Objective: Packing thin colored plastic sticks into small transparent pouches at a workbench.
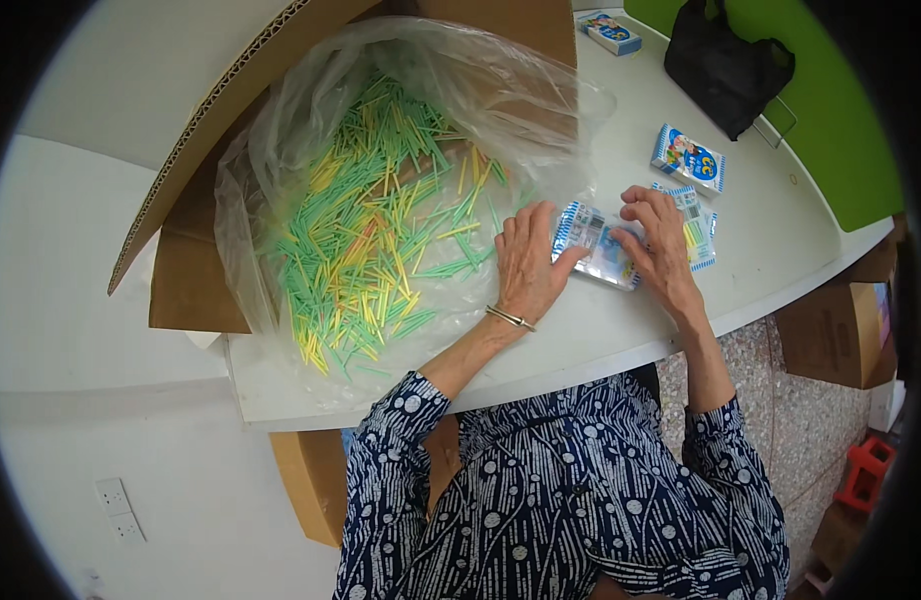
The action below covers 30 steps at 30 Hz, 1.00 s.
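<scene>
A small blue-and-white clear plastic packet [593, 245] lies on the table between my hands. My left hand [526, 262] rests along its left end, fingers stretched out and its thumb touching the packet. At the right end is my right hand [663, 245], fingers bent and apart, with the thumb over the packet's edge. Just beyond that hand, and partly hidden by it, a similar packet [695, 232] shows yellow and green sticks inside. Many loose thin green, yellow and orange plastic sticks [366, 245] lie in a large clear plastic bag [256, 215] left of my left hand.
A big cardboard box [186, 275] on its side holds the bag's far part. Farther back on the white table [751, 235] are a blue-and-white small carton [689, 158], another such carton [613, 34] and a black bag [721, 65]. A brown box [831, 335] stands on the floor at right.
</scene>
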Each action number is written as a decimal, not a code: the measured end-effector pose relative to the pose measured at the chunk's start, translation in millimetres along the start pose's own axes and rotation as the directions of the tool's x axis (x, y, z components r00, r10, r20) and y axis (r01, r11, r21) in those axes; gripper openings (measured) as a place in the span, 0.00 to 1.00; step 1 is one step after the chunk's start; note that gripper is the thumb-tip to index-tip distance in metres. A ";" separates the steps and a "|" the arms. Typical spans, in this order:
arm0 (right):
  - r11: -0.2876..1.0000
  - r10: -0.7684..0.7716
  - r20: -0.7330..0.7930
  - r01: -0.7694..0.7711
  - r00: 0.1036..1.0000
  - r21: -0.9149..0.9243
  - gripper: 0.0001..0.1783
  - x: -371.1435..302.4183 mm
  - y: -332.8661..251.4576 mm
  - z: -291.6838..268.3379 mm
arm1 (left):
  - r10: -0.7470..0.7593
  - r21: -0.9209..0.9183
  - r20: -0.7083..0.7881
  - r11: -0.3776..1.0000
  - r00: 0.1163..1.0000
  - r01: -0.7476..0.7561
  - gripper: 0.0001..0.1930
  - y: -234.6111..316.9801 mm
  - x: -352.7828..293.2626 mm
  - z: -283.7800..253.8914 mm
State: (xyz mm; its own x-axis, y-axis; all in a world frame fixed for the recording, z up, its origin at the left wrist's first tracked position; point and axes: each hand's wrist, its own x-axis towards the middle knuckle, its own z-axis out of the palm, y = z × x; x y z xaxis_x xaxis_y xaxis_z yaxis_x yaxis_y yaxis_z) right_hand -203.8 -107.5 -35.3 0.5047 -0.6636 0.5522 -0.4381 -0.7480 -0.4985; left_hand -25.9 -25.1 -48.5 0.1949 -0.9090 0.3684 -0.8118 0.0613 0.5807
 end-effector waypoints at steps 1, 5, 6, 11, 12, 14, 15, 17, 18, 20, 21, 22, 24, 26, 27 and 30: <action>1.000 -0.005 0.003 0.005 1.000 0.002 0.12 -0.1 -2.9 -1.7 | -0.012 -0.033 -0.024 0.999 1.000 0.011 0.26 1.3 -0.2 -2.8; 0.980 0.047 0.133 -0.071 0.990 0.186 0.11 2.0 -18.5 -14.8 | -0.006 -0.195 -0.022 0.981 1.000 0.001 0.20 7.3 4.0 -15.0; 0.961 0.042 0.162 -0.084 0.986 0.265 0.10 3.2 -22.9 -17.6 | -0.001 -0.295 -0.041 0.955 0.999 -0.011 0.16 8.3 4.3 -18.4; 0.953 -0.045 0.142 0.000 0.989 0.304 0.10 9.2 -42.9 -24.4 | -0.010 -0.420 -0.050 0.907 0.999 -0.012 0.08 18.3 -1.9 -41.8; 0.956 -0.082 0.126 0.042 0.989 0.292 0.11 9.4 -45.3 -21.6 | 0.015 -0.420 -0.081 0.906 0.997 -0.048 0.07 19.5 -4.4 -44.6; 0.931 -0.116 0.101 0.073 0.988 0.359 0.12 7.4 -48.0 -11.7 | 0.036 -0.409 -0.116 0.909 0.993 -0.081 0.07 19.1 -9.3 -52.7; 0.929 -0.079 0.155 0.016 0.985 0.370 0.11 7.5 -52.7 -9.6 | 0.048 -0.352 -0.134 0.931 0.990 -0.093 0.07 18.0 -12.4 -57.6; 0.922 -0.050 0.211 -0.037 0.976 0.387 0.10 7.3 -61.7 -3.6 | 0.056 -0.286 -0.154 0.953 0.986 -0.099 0.06 14.8 -19.2 -66.6; 0.909 -0.027 0.230 -0.072 0.973 0.411 0.08 7.0 -67.3 2.2 | 0.072 -0.228 -0.161 0.968 0.984 -0.108 0.06 10.4 -23.6 -71.8; 0.892 -0.007 0.253 -0.109 0.967 0.439 0.07 5.9 -76.1 13.3 | 0.083 -0.165 -0.165 0.980 0.983 -0.111 0.06 0.8 -32.6 -79.3; 0.894 -0.001 0.305 -0.136 0.952 0.427 0.07 5.9 -80.0 17.6 | 0.103 -0.110 -0.167 0.986 0.981 -0.122 0.06 -3.2 -36.8 -82.8; 0.898 0.006 0.356 -0.162 0.934 0.409 0.08 5.8 -83.0 20.5 | 0.124 -0.058 -0.167 0.989 0.978 -0.135 0.06 -6.5 -40.3 -85.9; 0.892 -0.004 0.382 -0.169 0.924 0.419 0.08 6.2 -87.8 27.8 | 0.112 -0.041 -0.161 0.992 0.980 -0.120 0.06 -16.6 -48.2 -89.5; 0.873 -0.020 0.437 -0.197 0.899 0.447 0.08 5.4 -93.0 33.3 | 0.097 -0.025 -0.152 0.994 0.984 -0.102 0.07 -20.7 -52.7 -99.3; 0.870 -0.023 0.441 -0.199 0.897 0.450 0.08 4.5 -92.9 36.1 | 0.064 -0.044 -0.113 0.997 0.992 -0.070 0.09 -23.6 -54.0 -107.8; 0.847 -0.006 0.444 -0.231 0.896 0.479 0.08 2.3 -88.0 40.1 | 0.048 0.085 -0.060 0.995 0.997 -0.043 0.14 -51.9 -58.5 -142.0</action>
State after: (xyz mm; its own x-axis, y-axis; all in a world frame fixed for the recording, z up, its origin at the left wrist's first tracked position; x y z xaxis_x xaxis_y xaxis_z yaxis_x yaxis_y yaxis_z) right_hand -134.3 -42.8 -16.9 0.7851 -0.5857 0.2016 -0.1317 -0.4759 -0.8696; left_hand 82.9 83.5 2.9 0.1881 -0.8787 0.4387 -0.8631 0.0653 0.5008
